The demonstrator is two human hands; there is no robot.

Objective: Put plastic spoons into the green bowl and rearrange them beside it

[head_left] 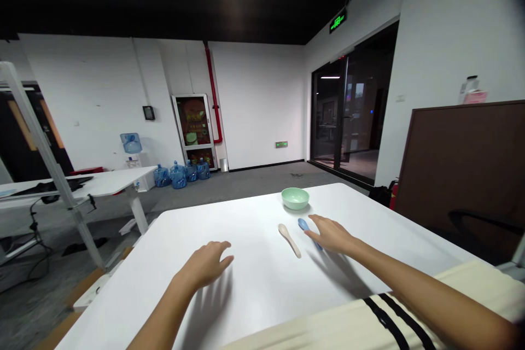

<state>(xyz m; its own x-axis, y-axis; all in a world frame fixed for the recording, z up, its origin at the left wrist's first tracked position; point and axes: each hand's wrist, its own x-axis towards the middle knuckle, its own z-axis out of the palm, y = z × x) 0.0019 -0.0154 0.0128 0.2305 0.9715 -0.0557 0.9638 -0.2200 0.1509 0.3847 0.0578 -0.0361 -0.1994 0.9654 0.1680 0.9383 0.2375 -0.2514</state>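
A blue spoon [303,224] lies under the right hand [332,235], whose spread fingers [318,228] sit open across it, not gripping, the arm reaching in from 4 o'clock. A cream ceramic spoon [289,239] lies at the hand's 9 o'clock, a pale green bowl [295,198] at 11 o'clock. The open, palm-down left hand [204,265] is farther off, over the white desk [254,219].

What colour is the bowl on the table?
The bowl is pale mint green; it shows best in the head view.
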